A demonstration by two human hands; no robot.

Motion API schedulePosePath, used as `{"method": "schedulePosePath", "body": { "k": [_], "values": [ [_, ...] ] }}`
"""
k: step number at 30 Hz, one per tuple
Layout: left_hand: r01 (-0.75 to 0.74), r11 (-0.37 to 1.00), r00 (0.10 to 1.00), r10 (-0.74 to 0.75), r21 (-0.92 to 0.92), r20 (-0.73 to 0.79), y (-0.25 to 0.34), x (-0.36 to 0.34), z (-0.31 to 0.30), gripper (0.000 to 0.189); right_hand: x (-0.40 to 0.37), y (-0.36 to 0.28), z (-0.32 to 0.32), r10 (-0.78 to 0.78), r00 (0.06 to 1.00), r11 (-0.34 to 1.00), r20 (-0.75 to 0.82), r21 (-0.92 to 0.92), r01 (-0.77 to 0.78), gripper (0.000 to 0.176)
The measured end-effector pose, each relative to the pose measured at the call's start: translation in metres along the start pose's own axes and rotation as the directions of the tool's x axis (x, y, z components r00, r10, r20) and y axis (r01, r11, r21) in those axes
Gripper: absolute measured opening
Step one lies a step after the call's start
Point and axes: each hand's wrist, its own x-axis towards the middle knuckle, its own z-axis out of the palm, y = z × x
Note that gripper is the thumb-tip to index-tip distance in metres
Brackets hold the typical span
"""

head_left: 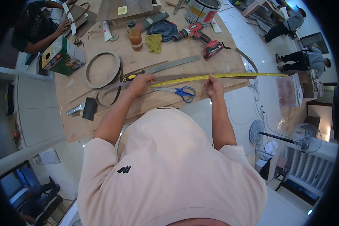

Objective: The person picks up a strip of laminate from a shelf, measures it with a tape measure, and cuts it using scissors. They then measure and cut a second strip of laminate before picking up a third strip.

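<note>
A yellow measuring tape [180,80] stretches across the table from my left hand and runs past the right table edge. My left hand [141,85] is closed on its left end, with a brown edging strip [237,77] lying along the tape. Farther right, my right hand [214,86] pinches the tape and strip between thumb and fingers. Blue-handled scissors [185,94] lie between my hands, closer to my body. Beside my left hand is a black-and-yellow handle [129,77], apparently joined to a long metal blade [173,64].
A roll of edging [87,71], a brush [76,108] and a dark flat block [89,109] lie left. Beyond are a red drill [199,35], bottle [135,37], yellow cloth [153,43] and paint can [202,13]. A co-worker's hand [64,26] works at far left.
</note>
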Motion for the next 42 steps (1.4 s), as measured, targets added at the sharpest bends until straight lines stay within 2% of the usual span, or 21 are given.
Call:
{"method": "schedulePosePath", "body": {
  "k": [2, 5, 8, 11, 14, 17, 35, 42],
  "values": [
    [0.024, 1.0, 1.0, -0.024, -0.009, 0.019, 0.001, -0.002, 0.0, 0.015, -0.002, 0.001, -0.003, 0.014, 1.0, 1.0, -0.025, -0.007, -0.014, 0.008],
    [0.165, 0.982, 0.985, -0.168, -0.09, -0.031, 0.007, -0.005, 0.0, 0.021, -0.002, 0.002, -0.006, 0.047, 0.998, 0.999, -0.031, -0.011, -0.047, 0.008],
    [0.286, 0.953, 0.958, -0.28, -0.101, 0.068, 0.011, -0.002, -0.009, 0.025, -0.004, 0.003, -0.006, 0.048, 0.997, 0.999, -0.053, -0.003, -0.048, 0.008],
    [0.222, 0.974, 0.958, -0.227, 0.046, 0.178, -0.002, 0.003, -0.009, 0.026, -0.005, 0.004, -0.006, 0.072, 0.995, 0.997, -0.068, -0.018, -0.073, 0.008],
    [0.208, 0.977, 0.962, -0.213, 0.047, 0.169, -0.008, 0.004, -0.003, 0.026, -0.003, 0.004, -0.007, 0.079, 0.994, 0.996, -0.078, -0.029, -0.082, 0.009],
    [0.302, 0.953, 0.933, -0.301, 0.024, 0.196, -0.007, 0.003, -0.003, 0.027, -0.001, 0.005, -0.007, 0.069, 0.994, 0.997, -0.082, -0.033, -0.072, 0.008],
    [0.322, 0.94, 0.916, -0.339, 0.111, 0.215, -0.014, 0.013, 0.0, 0.025, 0.006, 0.005, -0.004, 0.088, 0.984, 0.994, -0.154, -0.056, -0.098, 0.007],
    [0.349, 0.935, 0.909, -0.354, 0.062, 0.22, -0.018, 0.013, 0.0, 0.022, 0.005, 0.006, -0.003, 0.072, 0.983, 0.994, -0.168, -0.067, -0.085, 0.006]
  ]
}}
